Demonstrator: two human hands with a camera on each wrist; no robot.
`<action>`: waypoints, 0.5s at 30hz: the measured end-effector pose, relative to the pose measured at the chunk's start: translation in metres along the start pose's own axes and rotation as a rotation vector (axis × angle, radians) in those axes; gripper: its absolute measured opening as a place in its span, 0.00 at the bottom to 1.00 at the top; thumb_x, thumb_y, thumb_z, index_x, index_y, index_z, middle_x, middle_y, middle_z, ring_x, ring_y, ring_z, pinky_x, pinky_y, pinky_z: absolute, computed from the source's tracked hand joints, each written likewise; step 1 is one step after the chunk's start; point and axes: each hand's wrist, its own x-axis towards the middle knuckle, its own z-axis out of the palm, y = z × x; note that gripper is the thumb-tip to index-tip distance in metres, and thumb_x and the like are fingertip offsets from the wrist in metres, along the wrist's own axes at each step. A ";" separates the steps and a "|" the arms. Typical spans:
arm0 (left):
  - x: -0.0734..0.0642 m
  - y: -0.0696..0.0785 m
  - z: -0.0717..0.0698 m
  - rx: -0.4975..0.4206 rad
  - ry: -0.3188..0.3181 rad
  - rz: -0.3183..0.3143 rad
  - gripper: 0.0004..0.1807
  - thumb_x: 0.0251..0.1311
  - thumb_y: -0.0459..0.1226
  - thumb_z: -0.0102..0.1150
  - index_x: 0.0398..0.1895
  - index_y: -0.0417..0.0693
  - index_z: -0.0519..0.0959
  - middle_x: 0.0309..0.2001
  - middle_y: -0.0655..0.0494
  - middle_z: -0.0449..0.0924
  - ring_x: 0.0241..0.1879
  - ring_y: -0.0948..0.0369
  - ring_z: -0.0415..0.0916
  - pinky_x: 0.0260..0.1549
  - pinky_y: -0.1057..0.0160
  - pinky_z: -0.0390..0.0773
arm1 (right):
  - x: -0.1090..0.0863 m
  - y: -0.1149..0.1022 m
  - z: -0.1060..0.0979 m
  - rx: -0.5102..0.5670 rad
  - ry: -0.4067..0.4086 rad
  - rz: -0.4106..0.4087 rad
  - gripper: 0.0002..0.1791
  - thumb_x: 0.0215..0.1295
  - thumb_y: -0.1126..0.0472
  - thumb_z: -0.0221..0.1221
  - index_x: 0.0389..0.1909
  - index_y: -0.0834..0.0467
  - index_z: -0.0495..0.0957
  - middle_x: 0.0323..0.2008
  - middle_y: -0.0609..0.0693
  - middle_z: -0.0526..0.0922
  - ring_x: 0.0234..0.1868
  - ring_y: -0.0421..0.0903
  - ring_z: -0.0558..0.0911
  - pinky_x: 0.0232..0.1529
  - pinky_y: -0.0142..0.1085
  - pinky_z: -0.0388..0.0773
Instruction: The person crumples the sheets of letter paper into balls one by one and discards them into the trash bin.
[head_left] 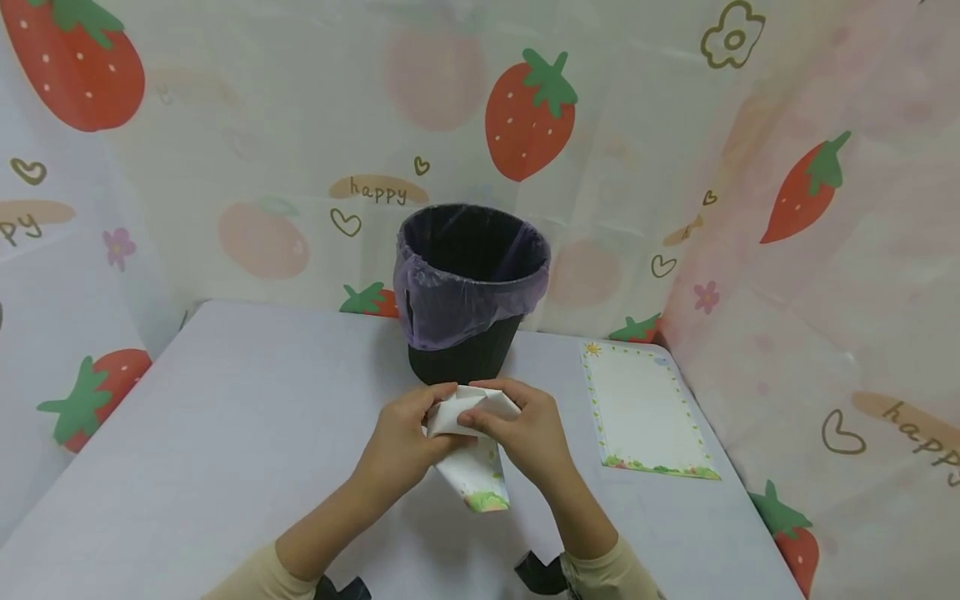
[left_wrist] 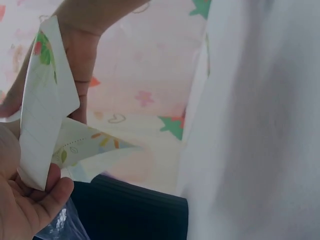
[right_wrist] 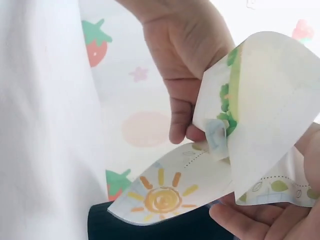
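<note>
Both hands hold one sheet of folded white paper (head_left: 480,479) above the table, just in front of a black bin. My left hand (head_left: 397,446) grips its left side with thumb and fingers. On the right side, my right hand (head_left: 531,429) pinches the upper fold, thumb in front. The left wrist view has the paper (left_wrist: 42,110) bent into a narrow, pointed shape. A printed sun and green leaves show on the paper (right_wrist: 175,192) in the right wrist view, where one corner hangs out below the fold. Some fingertips are hidden behind the paper.
The black bin (head_left: 457,362) stands at the back of the white table (head_left: 247,433), lined with a purple plastic bag (head_left: 465,312). A flat sheet of bordered paper (head_left: 648,408) lies at the right. Strawberry-printed curtains (head_left: 300,125) surround the table.
</note>
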 end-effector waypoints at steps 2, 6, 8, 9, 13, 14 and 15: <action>-0.001 0.001 0.002 0.023 0.010 0.017 0.35 0.46 0.42 0.83 0.60 0.46 0.82 0.51 0.56 0.85 0.44 0.63 0.81 0.42 0.63 0.84 | -0.001 0.000 0.001 0.012 0.013 0.014 0.17 0.50 0.50 0.79 0.40 0.48 0.90 0.39 0.45 0.89 0.39 0.46 0.83 0.37 0.39 0.80; -0.001 0.001 0.004 0.060 0.012 0.073 0.37 0.44 0.46 0.83 0.60 0.45 0.81 0.53 0.55 0.85 0.47 0.62 0.82 0.43 0.61 0.85 | -0.001 0.000 0.001 0.076 0.023 0.046 0.13 0.52 0.51 0.78 0.32 0.55 0.88 0.29 0.50 0.87 0.28 0.46 0.82 0.25 0.36 0.80; -0.001 0.001 0.004 0.069 0.004 0.098 0.39 0.44 0.49 0.82 0.61 0.46 0.80 0.54 0.55 0.84 0.49 0.61 0.82 0.44 0.61 0.85 | 0.000 0.000 0.000 0.113 0.027 0.070 0.14 0.53 0.51 0.78 0.30 0.57 0.88 0.27 0.52 0.86 0.26 0.46 0.83 0.22 0.37 0.81; -0.001 0.001 0.004 0.063 0.001 0.111 0.40 0.43 0.49 0.82 0.62 0.46 0.79 0.55 0.54 0.84 0.49 0.61 0.82 0.44 0.62 0.85 | 0.001 0.000 -0.001 0.135 0.032 0.085 0.15 0.54 0.51 0.78 0.30 0.59 0.87 0.27 0.53 0.86 0.25 0.47 0.84 0.22 0.38 0.83; -0.001 0.004 0.003 -0.012 -0.060 0.091 0.48 0.41 0.50 0.83 0.68 0.48 0.74 0.58 0.58 0.79 0.50 0.62 0.79 0.46 0.62 0.83 | 0.003 0.000 -0.006 0.212 0.077 0.116 0.17 0.54 0.52 0.77 0.30 0.62 0.88 0.26 0.56 0.87 0.22 0.51 0.87 0.21 0.42 0.85; -0.001 0.004 0.002 -0.038 -0.091 0.074 0.51 0.40 0.50 0.84 0.71 0.49 0.71 0.59 0.59 0.77 0.50 0.62 0.77 0.48 0.62 0.83 | 0.003 0.001 -0.007 0.230 0.090 0.116 0.17 0.55 0.52 0.77 0.31 0.63 0.88 0.26 0.57 0.87 0.22 0.52 0.87 0.21 0.43 0.85; -0.001 0.005 0.001 -0.062 -0.130 0.055 0.55 0.38 0.51 0.85 0.73 0.52 0.68 0.61 0.59 0.75 0.51 0.62 0.76 0.50 0.62 0.82 | 0.004 0.001 -0.009 0.248 0.101 0.118 0.17 0.55 0.52 0.77 0.31 0.63 0.88 0.26 0.57 0.86 0.22 0.52 0.87 0.21 0.43 0.85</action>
